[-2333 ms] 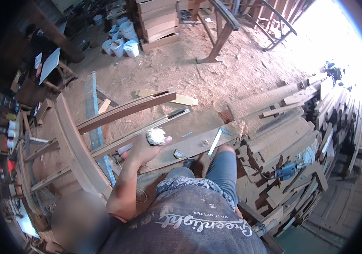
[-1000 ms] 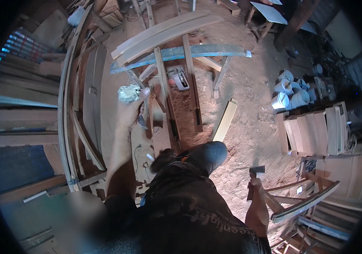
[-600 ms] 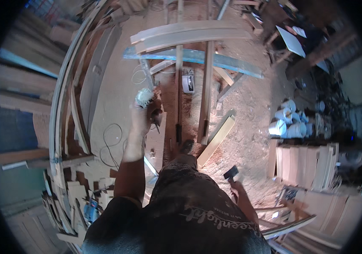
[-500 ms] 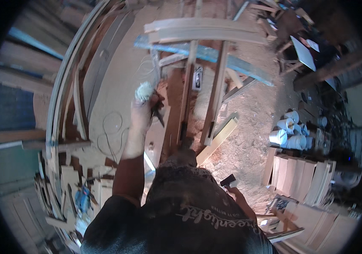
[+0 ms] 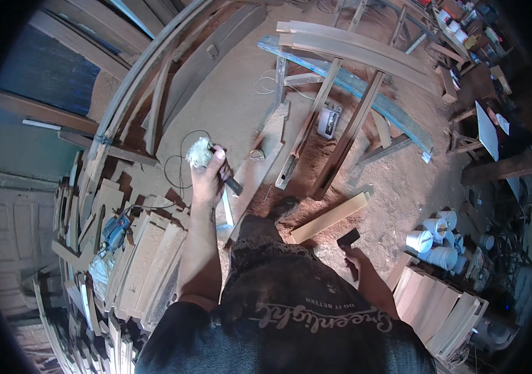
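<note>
My left hand [image 5: 206, 181], raised left of the timbers, is closed around a pale, shaggy lump [image 5: 200, 152]. A dark, blunt-ended stick [image 5: 233, 186] juts from the same grip; whether the two are one tool I cannot tell. Low on the right, my right hand [image 5: 356, 258] grips a dark hammer [image 5: 348, 237] with a blocky head; part of its handle hides in the fingers. Ahead of me two long slotted timbers [image 5: 346, 140] [image 5: 308, 134] rest on a blue-painted beam [image 5: 341, 78]. A yellowish board [image 5: 330, 218] lies just in front of my body.
Curved planks [image 5: 359, 50] lie across the far end of the timbers. A silver box [image 5: 328, 119] stands between them amid reddish sawdust. White buckets [image 5: 440, 257] and stacked boards [image 5: 434, 305] are at right. A blue power tool [image 5: 115, 232] sits by boards at left, with a looped cord.
My view has swung, so the timbers and planks appear farther right and tilted. Both hands keep hold of the same things; the right hand and hammer show more fully.
</note>
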The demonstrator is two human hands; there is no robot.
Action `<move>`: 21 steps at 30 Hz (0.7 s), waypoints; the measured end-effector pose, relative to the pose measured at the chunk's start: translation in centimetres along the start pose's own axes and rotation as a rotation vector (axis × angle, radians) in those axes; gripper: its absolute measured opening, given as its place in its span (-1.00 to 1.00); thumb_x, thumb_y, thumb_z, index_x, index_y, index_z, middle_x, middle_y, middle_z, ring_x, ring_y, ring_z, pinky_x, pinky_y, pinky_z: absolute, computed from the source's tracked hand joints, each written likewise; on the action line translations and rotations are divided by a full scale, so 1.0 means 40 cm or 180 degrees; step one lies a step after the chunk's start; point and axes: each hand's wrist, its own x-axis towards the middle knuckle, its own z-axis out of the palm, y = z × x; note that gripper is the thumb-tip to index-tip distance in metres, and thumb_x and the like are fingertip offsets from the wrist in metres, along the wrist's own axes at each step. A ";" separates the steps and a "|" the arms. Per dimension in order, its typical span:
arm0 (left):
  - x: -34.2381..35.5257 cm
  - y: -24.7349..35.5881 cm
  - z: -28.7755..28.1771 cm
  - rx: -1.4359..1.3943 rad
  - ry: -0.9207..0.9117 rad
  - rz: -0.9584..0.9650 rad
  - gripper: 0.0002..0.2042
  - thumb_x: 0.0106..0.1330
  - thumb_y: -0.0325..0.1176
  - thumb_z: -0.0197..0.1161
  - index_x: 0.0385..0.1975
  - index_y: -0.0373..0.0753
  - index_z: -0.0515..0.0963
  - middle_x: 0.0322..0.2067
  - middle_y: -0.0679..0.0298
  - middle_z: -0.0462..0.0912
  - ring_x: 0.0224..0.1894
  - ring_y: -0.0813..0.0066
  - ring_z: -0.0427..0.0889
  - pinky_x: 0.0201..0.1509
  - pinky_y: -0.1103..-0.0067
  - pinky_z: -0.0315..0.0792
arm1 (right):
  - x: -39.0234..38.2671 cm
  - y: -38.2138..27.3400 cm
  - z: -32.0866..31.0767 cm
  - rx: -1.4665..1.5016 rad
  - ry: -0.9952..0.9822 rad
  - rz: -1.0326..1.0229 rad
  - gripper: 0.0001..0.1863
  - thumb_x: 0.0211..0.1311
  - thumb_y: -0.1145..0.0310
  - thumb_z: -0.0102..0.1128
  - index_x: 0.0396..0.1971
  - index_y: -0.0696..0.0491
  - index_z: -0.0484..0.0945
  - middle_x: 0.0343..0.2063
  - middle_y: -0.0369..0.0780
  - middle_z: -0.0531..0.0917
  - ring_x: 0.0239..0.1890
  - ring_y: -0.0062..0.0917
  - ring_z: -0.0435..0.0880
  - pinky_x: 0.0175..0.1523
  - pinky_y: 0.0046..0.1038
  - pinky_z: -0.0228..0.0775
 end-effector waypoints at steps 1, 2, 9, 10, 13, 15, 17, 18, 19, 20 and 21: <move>-0.034 0.004 0.001 -0.0122 -0.0014 0.0006 -0.81 0.33 -0.36 0.36 -0.23 -0.23 0.48 -0.54 0.41 0.43 -0.61 0.66 0.34 -0.53 0.66 0.23 | -0.023 -0.055 -0.010 -0.0158 -0.0105 -0.0125 -0.43 0.29 -0.14 0.26 -0.54 0.13 0.46 -0.67 -0.20 0.51 -0.71 -0.44 0.48 -0.57 -0.32 0.41; -0.068 -0.009 -0.010 -0.0151 0.0020 0.0048 -0.81 0.33 -0.36 0.36 -0.24 -0.23 0.48 -0.54 0.40 0.43 -0.61 0.65 0.34 -0.54 0.66 0.22 | -0.024 -0.078 -0.015 -0.0138 -0.0167 -0.0217 -0.44 0.29 -0.14 0.27 -0.54 0.12 0.45 -0.69 -0.21 0.49 -0.72 -0.45 0.46 -0.59 -0.33 0.38; -0.247 -0.059 -0.052 -0.0123 0.0312 0.0040 -0.80 0.34 -0.32 0.35 -0.27 -0.22 0.45 -0.54 0.42 0.39 -0.61 0.68 0.29 -0.55 0.67 0.20 | -0.025 -0.081 0.034 -0.0004 -0.0275 -0.0338 -0.47 0.26 -0.14 0.31 -0.50 0.06 0.44 -0.76 -0.30 0.36 -0.75 -0.49 0.37 -0.63 -0.36 0.23; -0.260 -0.062 -0.046 -0.0090 0.0347 0.0053 -0.79 0.35 -0.29 0.35 -0.29 -0.20 0.45 -0.56 0.43 0.36 -0.62 0.69 0.27 -0.55 0.68 0.18 | 0.005 -0.042 0.040 -0.0105 -0.0211 -0.0297 -0.47 0.23 -0.15 0.33 -0.54 0.04 0.45 -0.76 -0.31 0.35 -0.76 -0.49 0.35 -0.63 -0.33 0.20; -0.289 -0.072 -0.052 -0.0087 0.0391 0.0099 -0.79 0.36 -0.26 0.33 -0.31 -0.19 0.44 -0.57 0.46 0.32 -0.61 0.72 0.25 -0.56 0.70 0.16 | -0.032 -0.007 0.020 -0.1220 -0.0504 -0.0376 -0.42 0.24 -0.21 0.27 -0.62 0.03 0.46 -0.73 -0.28 0.46 -0.72 -0.45 0.45 -0.57 -0.23 0.29; -0.296 -0.077 -0.043 -0.0150 0.0365 0.0054 -0.79 0.37 -0.26 0.33 -0.31 -0.19 0.44 -0.57 0.46 0.33 -0.61 0.72 0.25 -0.55 0.70 0.17 | -0.086 0.020 -0.012 -0.1500 -0.0639 -0.0329 -0.42 0.25 -0.21 0.27 -0.60 0.04 0.47 -0.73 -0.28 0.46 -0.72 -0.45 0.45 -0.57 -0.24 0.30; -0.303 -0.080 -0.037 -0.0234 0.0375 0.0084 -0.79 0.36 -0.27 0.33 -0.31 -0.19 0.44 -0.56 0.45 0.34 -0.60 0.72 0.27 -0.54 0.70 0.18 | -0.110 0.056 -0.046 -0.1495 -0.0676 -0.0206 -0.42 0.25 -0.20 0.27 -0.58 0.06 0.47 -0.73 -0.28 0.46 -0.71 -0.46 0.46 -0.57 -0.26 0.31; -0.299 -0.089 -0.038 -0.0294 0.0360 0.0058 -0.80 0.36 -0.27 0.33 -0.30 -0.20 0.45 -0.55 0.44 0.34 -0.59 0.71 0.27 -0.54 0.70 0.18 | -0.121 0.075 -0.060 -0.1427 -0.0666 -0.0117 -0.43 0.25 -0.20 0.27 -0.57 0.06 0.48 -0.72 -0.28 0.46 -0.71 -0.46 0.46 -0.57 -0.27 0.32; -0.286 -0.087 -0.025 -0.0321 0.0279 0.0044 -0.80 0.35 -0.28 0.34 -0.29 -0.20 0.45 -0.54 0.44 0.35 -0.59 0.70 0.28 -0.53 0.69 0.19 | -0.119 0.104 -0.070 -0.1297 -0.0651 -0.0065 -0.43 0.26 -0.20 0.26 -0.57 0.07 0.48 -0.72 -0.28 0.46 -0.71 -0.46 0.46 -0.57 -0.28 0.33; -0.277 -0.078 -0.007 -0.0227 0.0173 0.0073 -0.80 0.34 -0.30 0.33 -0.26 -0.22 0.45 -0.53 0.43 0.36 -0.57 0.69 0.29 -0.50 0.68 0.21 | -0.116 0.123 -0.080 -0.1201 -0.0635 -0.0008 -0.43 0.26 -0.20 0.26 -0.56 0.07 0.49 -0.72 -0.28 0.47 -0.71 -0.47 0.47 -0.57 -0.29 0.33; -0.264 -0.068 0.018 -0.0131 0.0064 0.0097 -0.80 0.33 -0.31 0.33 -0.23 -0.23 0.46 -0.52 0.43 0.36 -0.55 0.68 0.31 -0.47 0.66 0.23 | -0.109 0.137 -0.090 -0.1115 -0.0617 0.0037 -0.43 0.26 -0.20 0.26 -0.55 0.08 0.49 -0.72 -0.28 0.47 -0.71 -0.47 0.47 -0.57 -0.30 0.34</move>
